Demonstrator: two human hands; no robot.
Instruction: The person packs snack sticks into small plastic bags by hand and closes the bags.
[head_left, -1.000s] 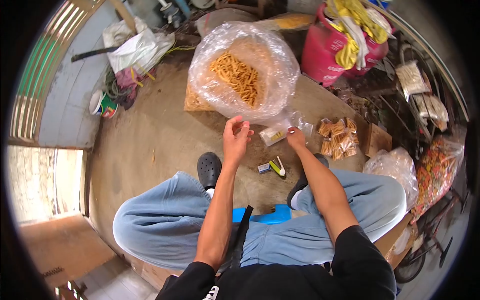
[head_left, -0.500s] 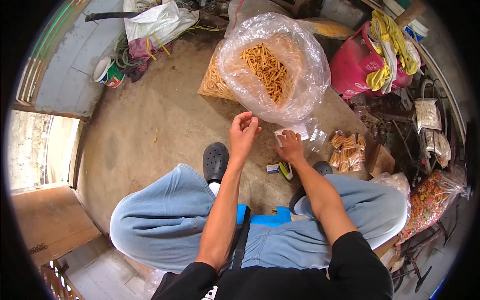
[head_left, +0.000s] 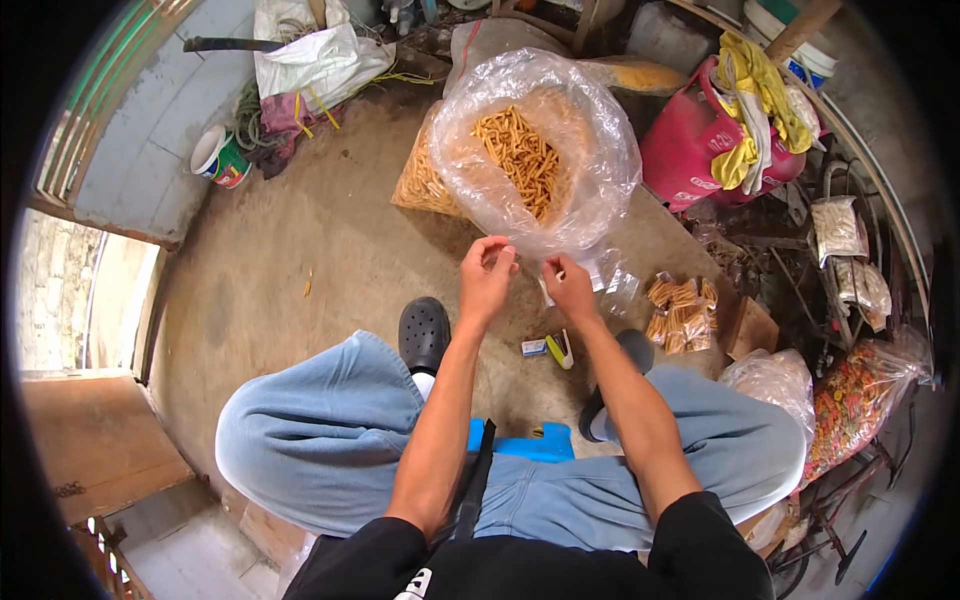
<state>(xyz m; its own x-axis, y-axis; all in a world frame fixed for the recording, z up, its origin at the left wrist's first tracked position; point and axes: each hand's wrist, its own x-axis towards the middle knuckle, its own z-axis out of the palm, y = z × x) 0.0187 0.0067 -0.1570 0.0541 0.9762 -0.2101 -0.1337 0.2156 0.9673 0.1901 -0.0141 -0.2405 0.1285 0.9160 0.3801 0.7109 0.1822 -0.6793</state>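
In the head view, my right hand (head_left: 570,287) is closed in a pinch on a small plastic bag (head_left: 546,292), of which only a pale sliver shows. Beside its fingers lie more clear plastic bags (head_left: 620,284). My left hand (head_left: 487,278) is raised level with it, fingers loosely bent, thumb apart, and nothing visible between them. Just beyond both hands stands a large clear plastic sack (head_left: 600,130), its mouth wide open, with brown stick snacks (head_left: 520,160) inside. A green stapler (head_left: 561,350) and a small staple box (head_left: 534,348) lie on the floor below my right hand.
Filled snack packets (head_left: 685,315) lie right of my hands, next to a wooden block (head_left: 752,330). A pink tub (head_left: 690,140) draped with yellow cloth is at back right. A bag of colourful snacks (head_left: 860,405) leans at the right. A white-green bucket (head_left: 220,158) stands at back left.
My right hand has lifted off the small bags and moved left toward my left hand, its fingers now pinched. My left hand has curled slightly. The view has shifted a little.
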